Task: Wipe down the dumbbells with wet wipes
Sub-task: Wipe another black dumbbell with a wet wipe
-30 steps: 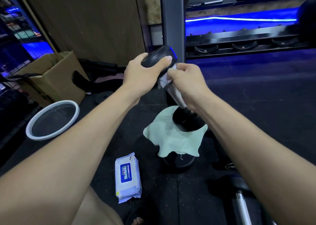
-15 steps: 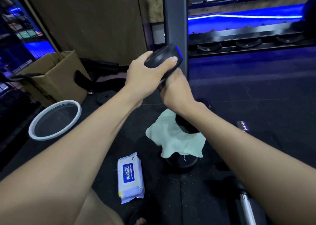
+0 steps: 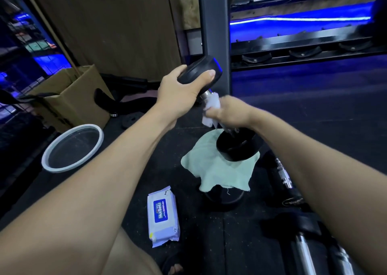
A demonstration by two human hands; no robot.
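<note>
Dumbbell [image 3: 234, 147] stands tilted near the centre of the view, its lower black head resting on a pale green cloth [image 3: 217, 170] and its upper head leaning toward 11 o'clock. The left hand [image 3: 178, 94] grips that upper head from the side, thumb across the rim and fingers [image 3: 209, 73] curled over the top edge, with the forearm running down to 7 o'clock. The right hand [image 3: 232, 112] is closed round the metal handle just below the upper head, clamping a white wet wipe [image 3: 211, 109] against the bar; crumpled ends of the wipe stick out above and below the fist. Its forearm stretches away to 4 o'clock and hides part of the floor [image 3: 129, 191].

The cloth is draped over another dark round weight [image 3: 224, 197] on the floor. At 6 o'clock of it lies a pack of wipes [image 3: 163, 216], flat, with a blue label. A round white-rimmed basin [image 3: 72, 148] sits at 9 o'clock, and a cardboard box [image 3: 73, 99] stands beyond it at 10 o'clock. More dumbbells with chrome handles [image 3: 303, 249] lie at 5 o'clock, partly behind the right forearm. A grey upright post [image 3: 213, 17] rises at 12 o'clock directly behind the upper head, with a rack [image 3: 303, 46] lit blue to 1 o'clock.
</note>
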